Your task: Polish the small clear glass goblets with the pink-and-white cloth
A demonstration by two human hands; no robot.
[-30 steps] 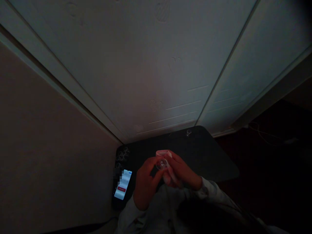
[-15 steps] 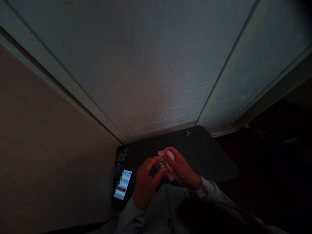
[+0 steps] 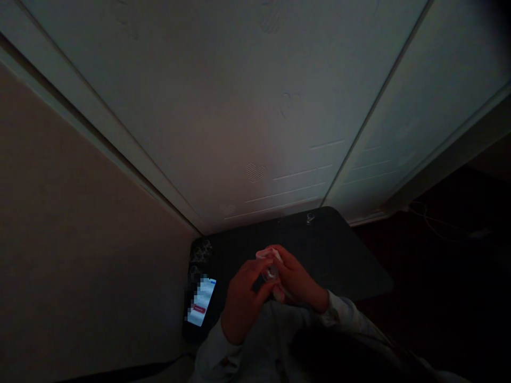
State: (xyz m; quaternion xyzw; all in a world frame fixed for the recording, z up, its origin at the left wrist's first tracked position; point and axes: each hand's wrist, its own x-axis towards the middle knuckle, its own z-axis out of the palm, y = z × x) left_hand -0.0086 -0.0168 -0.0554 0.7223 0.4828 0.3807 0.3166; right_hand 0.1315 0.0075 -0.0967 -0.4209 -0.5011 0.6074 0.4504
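Observation:
My left hand point(image 3: 242, 300) pinches a small, round, clear glass-like piece point(image 3: 270, 274) between thumb and fingers. Its exact kind is hard to make out in the dim light. Wrapped about a pale, pinkish cloth point(image 3: 266, 254), my right hand point(image 3: 297, 279) is closed and presses against the far side of the clear piece. Part of the cloth hangs below the fingers. Both hands are together above the near part of a dark table point(image 3: 335, 250).
A lit phone point(image 3: 203, 302) lies at the table's left end. Several small clear pieces point(image 3: 202, 250) sit in the back left corner, and a single clear piece point(image 3: 310, 218) near the back edge. A pale panel point(image 3: 223, 117) with embossed hearts rises behind; a wall point(image 3: 99, 239) borders the left.
My left hand and the clear piece have shifted slightly right, closer to the right hand. The cloth has bunched differently around the piece.

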